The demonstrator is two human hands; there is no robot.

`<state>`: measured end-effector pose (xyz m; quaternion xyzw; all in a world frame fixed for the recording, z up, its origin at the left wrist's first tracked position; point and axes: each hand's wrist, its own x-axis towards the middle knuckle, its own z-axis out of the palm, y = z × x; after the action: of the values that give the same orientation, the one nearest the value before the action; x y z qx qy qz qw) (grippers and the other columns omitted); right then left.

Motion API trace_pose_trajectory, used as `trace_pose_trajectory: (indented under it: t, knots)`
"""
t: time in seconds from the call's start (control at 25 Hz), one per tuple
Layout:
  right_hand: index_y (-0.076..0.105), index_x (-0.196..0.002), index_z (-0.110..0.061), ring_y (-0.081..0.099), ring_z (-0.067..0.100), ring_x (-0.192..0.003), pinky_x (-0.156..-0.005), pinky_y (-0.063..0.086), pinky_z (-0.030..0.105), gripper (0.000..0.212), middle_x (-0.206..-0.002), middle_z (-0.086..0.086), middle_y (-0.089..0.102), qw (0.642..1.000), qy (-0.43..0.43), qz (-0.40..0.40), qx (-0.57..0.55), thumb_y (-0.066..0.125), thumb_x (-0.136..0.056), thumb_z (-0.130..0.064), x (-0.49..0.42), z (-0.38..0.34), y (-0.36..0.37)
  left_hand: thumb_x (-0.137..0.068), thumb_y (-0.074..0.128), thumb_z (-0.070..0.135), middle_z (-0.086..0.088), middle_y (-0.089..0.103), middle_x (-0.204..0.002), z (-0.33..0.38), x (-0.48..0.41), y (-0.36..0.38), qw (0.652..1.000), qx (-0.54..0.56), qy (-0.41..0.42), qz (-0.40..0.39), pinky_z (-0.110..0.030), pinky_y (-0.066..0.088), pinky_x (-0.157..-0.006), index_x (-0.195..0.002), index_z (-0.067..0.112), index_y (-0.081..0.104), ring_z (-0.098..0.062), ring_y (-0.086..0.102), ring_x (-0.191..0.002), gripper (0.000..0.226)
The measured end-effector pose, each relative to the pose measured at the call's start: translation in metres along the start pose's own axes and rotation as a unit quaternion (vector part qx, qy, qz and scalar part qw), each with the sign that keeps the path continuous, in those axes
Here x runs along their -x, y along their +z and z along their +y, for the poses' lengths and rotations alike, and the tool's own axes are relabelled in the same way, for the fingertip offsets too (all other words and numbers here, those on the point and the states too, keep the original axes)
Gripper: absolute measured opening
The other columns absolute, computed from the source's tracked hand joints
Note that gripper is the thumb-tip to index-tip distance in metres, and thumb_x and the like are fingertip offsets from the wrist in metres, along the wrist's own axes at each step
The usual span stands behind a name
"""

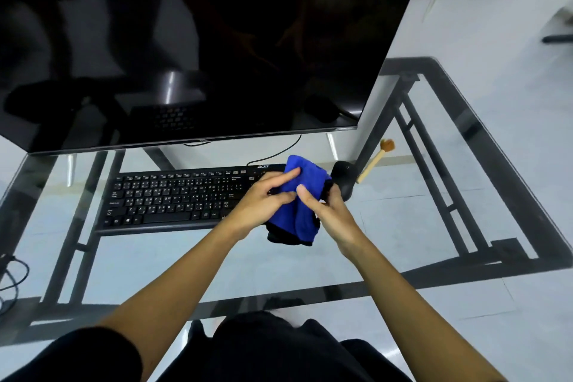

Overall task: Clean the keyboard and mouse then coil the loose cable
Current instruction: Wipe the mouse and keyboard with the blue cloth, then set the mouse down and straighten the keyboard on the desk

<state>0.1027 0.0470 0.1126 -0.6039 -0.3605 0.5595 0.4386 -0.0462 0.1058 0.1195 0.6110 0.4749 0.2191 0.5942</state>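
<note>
I get one view, a wide-angle camera on the person's head. It faces forward and steeply down over the desk (403, 226), from close in: the left hand (263, 195) and right hand (328, 211), holding a cloth (302, 183), sit just right of centre. The monitor (186, 40) fills the upper left, the keyboard (173, 198) lies below it, and the lap (279, 350) closes the bottom edge. Straight lines bow toward the corners.

keyboard (173, 197) before monitor (186, 40), mouse (344, 177) right, brush (373, 161) beyond
</note>
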Motion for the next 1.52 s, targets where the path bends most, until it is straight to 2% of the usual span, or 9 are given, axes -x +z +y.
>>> trace_pose_trajectory:
  t: [0.28, 0.48, 0.64, 0.8, 1.0, 1.16, 1.32, 1.4, 1.52]
  knots:
    - [0.050, -0.128, -0.015, 0.062, 0.018, -0.107, -0.078, 0.053, 0.028, 0.042, -0.121, 0.001, 0.064, 0.988, -0.003, 0.142, -0.064, 0.063, -0.088, -0.017, 0.026, 0.003, -0.095, -0.081, 0.072, 0.013, 0.014, 0.053, -0.123, 0.020, -0.015, 0.073, 0.995, 0.047, 0.046, -0.070, -0.032, 0.051, -0.095, -0.124, 0.042, 0.057, -0.016, 0.058, -0.111, 0.054]
    - [0.052, -0.119, -0.018, 0.059, 0.019, -0.103, -0.086, 0.049, 0.033, 0.030, -0.117, 0.002, 0.062, 0.968, -0.019, 0.230, 0.094, 0.060, -0.091, -0.026, 0.032, 0.000, -0.164, -0.074, 0.079, 0.024, 0.008, 0.043, -0.138, 0.028, -0.041, 0.146, 0.992, 0.030, 0.028, -0.118, -0.042, 0.050, -0.097, -0.134, 0.042, 0.046, -0.022, 0.053, -0.121, 0.071]
    - [0.052, -0.126, -0.014, 0.057, 0.025, -0.109, -0.097, 0.047, 0.044, 0.040, -0.120, 0.005, 0.061, 0.952, 0.011, 0.244, 0.186, 0.061, -0.089, -0.030, 0.015, 0.003, -0.206, -0.075, 0.079, 0.021, 0.000, 0.048, -0.141, 0.023, -0.063, 0.190, 0.992, 0.011, -0.012, -0.128, -0.045, 0.054, -0.092, -0.141, 0.039, 0.035, -0.027, 0.055, -0.120, 0.081]
    - [0.048, -0.133, -0.017, 0.053, 0.025, -0.117, -0.101, 0.042, 0.037, 0.043, -0.128, 0.003, 0.057, 0.945, 0.027, 0.211, 0.248, 0.057, -0.092, -0.030, -0.011, 0.007, -0.229, -0.079, 0.075, 0.017, 0.003, 0.044, -0.144, 0.019, -0.082, 0.208, 0.991, -0.006, -0.041, -0.126, -0.039, 0.050, -0.098, -0.146, 0.035, 0.028, -0.024, 0.060, -0.113, 0.084]
    - [0.032, -0.145, -0.023, 0.040, 0.028, -0.132, -0.108, 0.032, 0.037, 0.052, -0.145, 0.006, 0.042, 0.936, 0.062, 0.218, 0.269, 0.050, -0.096, -0.022, -0.039, 0.024, -0.242, -0.081, 0.073, 0.013, -0.004, 0.039, -0.144, 0.014, -0.106, 0.225, 0.984, -0.144, -0.023, -0.102, -0.033, 0.046, -0.101, -0.149, 0.025, 0.020, -0.025, 0.050, -0.123, 0.087]
    - [-0.001, -0.150, -0.035, 0.029, 0.033, -0.132, -0.108, 0.026, 0.046, 0.059, -0.146, 0.014, 0.024, 0.856, 0.150, 0.236, 0.434, 0.032, -0.101, -0.031, -0.050, 0.047, -0.231, -0.082, 0.072, 0.026, -0.006, 0.034, -0.133, 0.011, -0.118, 0.225, 0.955, -0.275, -0.005, -0.112, -0.028, 0.039, -0.104, -0.149, 0.022, 0.022, -0.022, 0.043, -0.122, 0.084]
    - [-0.003, -0.151, -0.028, 0.027, 0.031, -0.134, -0.110, 0.023, 0.046, 0.056, -0.149, 0.013, 0.022, 0.834, 0.122, 0.254, 0.475, 0.024, -0.102, -0.030, -0.047, 0.054, -0.222, -0.088, 0.063, 0.037, -0.002, 0.052, -0.124, 0.024, -0.138, 0.204, 0.924, -0.365, 0.084, -0.080, -0.035, 0.043, -0.097, -0.134, 0.026, 0.052, -0.024, 0.041, -0.114, 0.049]
    - [0.001, -0.151, -0.022, 0.025, 0.029, -0.138, -0.113, 0.024, 0.044, 0.058, -0.153, 0.011, 0.021, 0.828, 0.082, 0.312, 0.458, 0.030, -0.101, -0.025, -0.038, 0.052, -0.211, -0.095, 0.054, 0.025, -0.002, 0.056, -0.119, 0.032, -0.155, 0.188, 0.924, -0.362, 0.121, -0.017, -0.037, 0.048, -0.091, -0.124, 0.023, 0.062, -0.024, 0.043, -0.108, 0.030]
    - [0.008, -0.152, -0.021, 0.013, 0.026, -0.146, -0.118, 0.017, 0.044, 0.059, -0.159, 0.005, 0.014, 0.796, 0.012, 0.283, 0.535, 0.036, -0.100, -0.018, -0.020, 0.057, -0.192, -0.093, 0.049, 0.001, -0.007, 0.049, -0.127, 0.033, -0.169, 0.178, 0.880, -0.464, 0.101, -0.010, -0.034, 0.051, -0.084, -0.135, 0.017, 0.050, -0.026, 0.044, -0.110, 0.044]
